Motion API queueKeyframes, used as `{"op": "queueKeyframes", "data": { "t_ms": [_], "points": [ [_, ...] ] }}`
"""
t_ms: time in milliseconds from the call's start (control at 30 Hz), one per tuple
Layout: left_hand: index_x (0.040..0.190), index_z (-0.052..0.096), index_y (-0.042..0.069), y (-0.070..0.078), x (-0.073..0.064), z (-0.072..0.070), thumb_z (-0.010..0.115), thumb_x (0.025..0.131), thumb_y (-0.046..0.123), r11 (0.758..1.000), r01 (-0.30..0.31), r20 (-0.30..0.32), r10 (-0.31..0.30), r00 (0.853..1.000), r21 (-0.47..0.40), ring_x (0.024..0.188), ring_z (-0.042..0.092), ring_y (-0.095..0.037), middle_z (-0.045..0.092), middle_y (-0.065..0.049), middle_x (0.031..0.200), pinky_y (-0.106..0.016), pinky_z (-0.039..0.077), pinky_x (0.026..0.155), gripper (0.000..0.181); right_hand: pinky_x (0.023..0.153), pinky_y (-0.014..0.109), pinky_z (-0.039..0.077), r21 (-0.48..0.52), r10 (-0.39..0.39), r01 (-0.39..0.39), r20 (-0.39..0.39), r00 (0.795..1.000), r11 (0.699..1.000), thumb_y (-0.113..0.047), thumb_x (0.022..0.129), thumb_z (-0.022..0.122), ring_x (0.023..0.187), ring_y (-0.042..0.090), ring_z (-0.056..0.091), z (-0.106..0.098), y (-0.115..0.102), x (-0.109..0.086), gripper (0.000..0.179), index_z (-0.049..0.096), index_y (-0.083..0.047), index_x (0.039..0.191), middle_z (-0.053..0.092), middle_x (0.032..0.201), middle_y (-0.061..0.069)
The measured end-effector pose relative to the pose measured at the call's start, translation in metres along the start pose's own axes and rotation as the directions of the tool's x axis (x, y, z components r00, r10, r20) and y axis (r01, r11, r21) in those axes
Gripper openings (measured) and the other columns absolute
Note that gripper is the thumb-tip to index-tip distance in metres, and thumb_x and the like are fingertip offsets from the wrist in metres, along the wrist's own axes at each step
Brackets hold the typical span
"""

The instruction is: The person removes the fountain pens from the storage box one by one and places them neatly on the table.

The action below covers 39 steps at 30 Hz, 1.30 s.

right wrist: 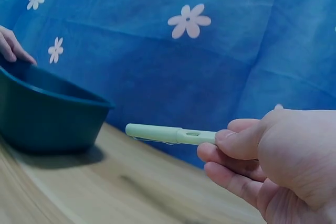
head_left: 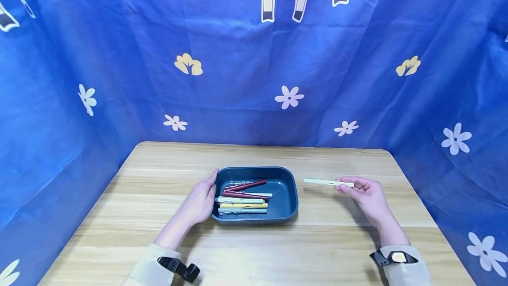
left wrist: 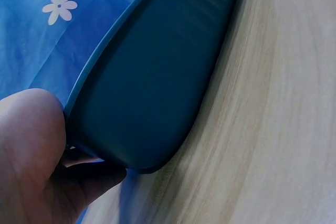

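My right hand (head_left: 366, 193) pinches a pale green capped pen (head_left: 319, 182) near one end, between thumb and fingers. The pen is held nearly level above the table, its cap and clip pointing left towards a dark teal box (head_left: 283, 220). In the right wrist view, the pen (right wrist: 163, 133) shows a small slot in its barrel. At the box's left end, my left hand (head_left: 201, 197) holds the rim and wall; the box hides part of its fingers. Several pens lie inside: dark red pens (head_left: 246, 185), a yellow pen (head_left: 244, 205), a grey-blue pen (head_left: 244, 211) and whitish ones.
The box stands on a light wood table (head_left: 246, 250). A blue cloth (head_left: 238, 83) with flowers and animal figures hangs behind the table and along both sides. Each sleeve carries a black wrist strap (head_left: 176, 268).
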<state>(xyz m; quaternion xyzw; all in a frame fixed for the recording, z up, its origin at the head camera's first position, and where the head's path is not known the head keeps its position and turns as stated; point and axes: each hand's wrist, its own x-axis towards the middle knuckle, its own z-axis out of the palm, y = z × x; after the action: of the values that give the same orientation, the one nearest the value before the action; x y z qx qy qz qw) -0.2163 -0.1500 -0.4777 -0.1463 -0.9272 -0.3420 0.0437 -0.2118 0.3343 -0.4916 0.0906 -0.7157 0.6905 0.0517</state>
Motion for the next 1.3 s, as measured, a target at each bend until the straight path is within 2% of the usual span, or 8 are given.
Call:
{"op": "queueKeyframes", "data": {
  "t_ms": [200,400,700,800,933,1100,1300],
  "points": [
    [0.153,0.025,-0.001,-0.001,0.000,0.000,0.038,0.103,0.008,1.000,-0.002,-0.003,0.002,1.000,0.002,0.137,0.037,-0.037,0.036,-0.024,0.150,-0.050,0.028,0.115,0.052,0.085,0.032,0.057,-0.038,0.063,-0.063,-0.004,0.998,0.997,-0.004,0.088,0.071,0.092,0.031,0.071,-0.006,0.013,0.003,0.038,0.059,0.016,0.119,0.070,0.101,0.024],
    [0.153,0.025,0.000,-0.001,-0.001,0.001,0.038,0.103,0.008,1.000,0.001,-0.002,-0.001,1.000,-0.006,0.137,0.037,-0.036,0.036,-0.024,0.150,-0.049,0.028,0.115,0.052,0.085,0.036,0.056,-0.057,0.117,-0.116,0.008,0.993,0.992,-0.002,0.087,0.072,0.094,0.035,0.070,-0.009,0.022,0.007,0.037,0.061,0.014,0.119,0.070,0.100,0.025],
    [0.153,0.024,0.000,-0.001,-0.001,0.000,0.037,0.104,0.008,1.000,0.001,-0.002,-0.001,1.000,-0.022,0.139,0.034,-0.036,0.033,-0.024,0.152,-0.050,0.027,0.116,0.052,0.082,0.036,0.058,-0.192,0.148,-0.135,0.056,0.987,0.972,-0.003,0.087,0.072,0.092,0.032,0.071,-0.014,0.030,0.015,0.033,0.064,0.012,0.116,0.070,0.099,0.026],
    [0.154,0.024,0.001,-0.001,0.000,0.000,0.037,0.104,0.009,1.000,0.004,-0.001,-0.004,1.000,-0.023,0.139,0.034,-0.035,0.033,-0.023,0.152,-0.049,0.027,0.115,0.052,0.076,0.030,0.060,-0.330,0.116,-0.088,0.065,0.991,0.940,-0.004,0.085,0.075,0.087,0.025,0.071,-0.015,0.030,0.018,0.028,0.070,0.006,0.111,0.072,0.099,0.020],
    [0.154,0.023,0.001,-0.002,0.000,-0.001,0.037,0.104,0.009,1.000,0.016,0.003,-0.016,1.000,-0.024,0.139,0.034,-0.035,0.032,-0.023,0.153,-0.050,0.026,0.116,0.053,0.068,0.023,0.056,-0.516,0.054,-0.005,0.079,0.995,0.857,-0.008,0.084,0.076,0.083,0.016,0.067,-0.016,0.032,0.023,0.021,0.075,-0.003,0.105,0.073,0.099,0.009],
    [0.154,0.023,0.001,-0.002,-0.001,0.000,0.037,0.104,0.009,0.999,0.020,0.002,-0.020,1.000,-0.029,0.139,0.034,-0.035,0.033,-0.022,0.152,-0.050,0.027,0.115,0.053,0.062,0.023,0.051,-0.597,0.007,0.056,0.103,0.995,0.800,-0.005,0.084,0.076,0.076,0.015,0.062,-0.016,0.035,0.028,0.016,0.077,-0.006,0.099,0.073,0.095,0.004],
    [0.153,0.024,0.001,-0.002,-0.002,0.001,0.037,0.104,0.008,1.000,0.008,-0.004,-0.008,1.000,-0.030,0.138,0.036,-0.035,0.035,-0.023,0.151,-0.049,0.028,0.115,0.052,0.058,0.024,0.045,-0.628,-0.010,0.082,0.118,0.993,0.774,-0.005,0.083,0.077,0.072,0.015,0.056,-0.016,0.037,0.031,0.014,0.077,-0.009,0.097,0.072,0.094,0.002]
  ]
}}
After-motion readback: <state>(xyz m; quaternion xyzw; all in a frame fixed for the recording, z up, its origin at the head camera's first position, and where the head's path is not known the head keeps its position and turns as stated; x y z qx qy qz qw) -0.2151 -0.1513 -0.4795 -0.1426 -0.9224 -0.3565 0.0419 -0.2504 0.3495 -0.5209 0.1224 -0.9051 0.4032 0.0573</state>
